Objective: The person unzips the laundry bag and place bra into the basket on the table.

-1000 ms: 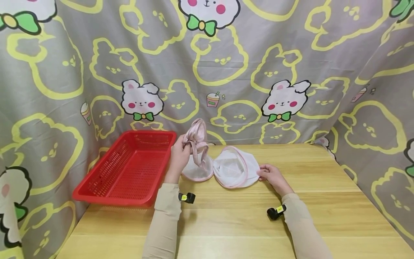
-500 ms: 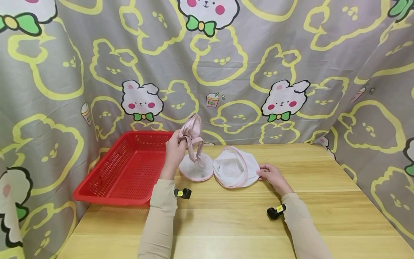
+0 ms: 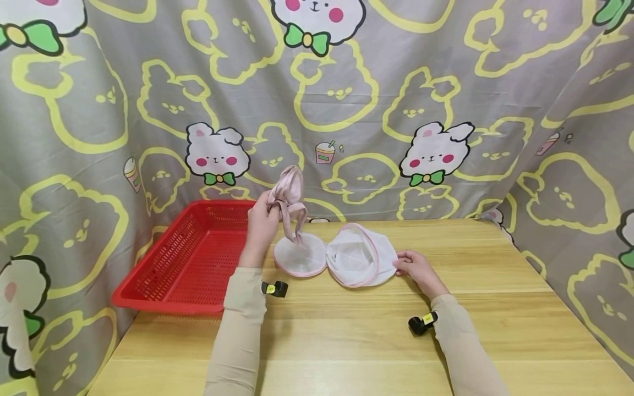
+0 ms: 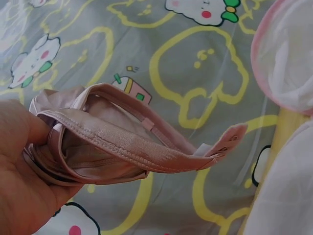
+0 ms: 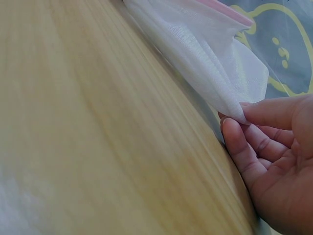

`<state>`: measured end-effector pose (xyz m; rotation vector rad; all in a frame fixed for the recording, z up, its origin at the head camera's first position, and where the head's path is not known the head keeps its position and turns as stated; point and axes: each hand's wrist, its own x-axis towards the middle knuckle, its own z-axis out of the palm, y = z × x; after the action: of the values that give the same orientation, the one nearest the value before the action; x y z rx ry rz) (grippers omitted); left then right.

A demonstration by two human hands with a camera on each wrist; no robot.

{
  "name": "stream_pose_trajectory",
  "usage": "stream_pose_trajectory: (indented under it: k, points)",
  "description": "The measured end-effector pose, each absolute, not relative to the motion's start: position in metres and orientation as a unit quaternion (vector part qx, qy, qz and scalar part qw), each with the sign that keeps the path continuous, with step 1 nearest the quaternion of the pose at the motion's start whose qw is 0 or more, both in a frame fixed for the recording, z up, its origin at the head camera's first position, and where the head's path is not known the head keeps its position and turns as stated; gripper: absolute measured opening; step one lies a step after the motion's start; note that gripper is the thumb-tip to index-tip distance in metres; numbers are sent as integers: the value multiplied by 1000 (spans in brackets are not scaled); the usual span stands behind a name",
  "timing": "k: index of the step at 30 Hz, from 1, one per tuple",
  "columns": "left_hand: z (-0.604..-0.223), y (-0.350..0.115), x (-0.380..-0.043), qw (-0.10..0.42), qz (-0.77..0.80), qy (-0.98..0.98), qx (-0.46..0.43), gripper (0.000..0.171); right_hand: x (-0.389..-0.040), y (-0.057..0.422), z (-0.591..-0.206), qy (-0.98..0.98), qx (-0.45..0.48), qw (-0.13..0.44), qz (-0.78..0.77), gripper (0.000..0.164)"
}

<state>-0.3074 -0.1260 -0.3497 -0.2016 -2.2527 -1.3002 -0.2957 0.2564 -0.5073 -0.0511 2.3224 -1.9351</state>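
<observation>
My left hand (image 3: 263,221) holds a dusty-pink bra (image 3: 289,190) in the air, its folded cups up and its straps hanging. In the left wrist view the band of the bra (image 4: 127,147) stretches out from the hand to a hook-and-eye end. Below and to the right, a white mesh laundry bag (image 3: 386,258) with pink trim lies on the table, its round mouth facing left. Its round mesh lid (image 3: 301,258) lies flat beside the mouth. At the bag's right end, my right hand (image 3: 418,270) pinches the white mesh (image 5: 210,73) between thumb and fingers.
A red plastic basket (image 3: 163,305) with slotted walls stands at the left of the wooden table (image 3: 356,341), just beyond my left forearm. A grey curtain (image 3: 346,110) with yellow outlines and rabbit faces hangs behind the table and at both sides.
My left hand has moved left and slightly up with the bra, toward the basket, uncovering more of the lid. The right hand and the bag have stayed in place.
</observation>
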Motion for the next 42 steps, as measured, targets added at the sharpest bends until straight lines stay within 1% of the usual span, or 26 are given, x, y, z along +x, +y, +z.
stream_pose_trajectory:
  k: [12, 22, 27, 42]
  points:
    - [-334, -138, -305, 283, -454, -842, -69, 26, -295, 255, -508, 766, -15, 58, -640, 37]
    - [-321, -149, -299, 279, -452, -844, -71, 28, -295, 257, -506, 767, -16, 59, -638, 40]
    - [-319, -155, -299, 278, -446, -848, -65, 29, -295, 256, -506, 765, -13, 60, -641, 40]
    - [-317, -176, -296, 303, -413, -857, -55, 30, -295, 256, -506, 763, -12, 59, -644, 39]
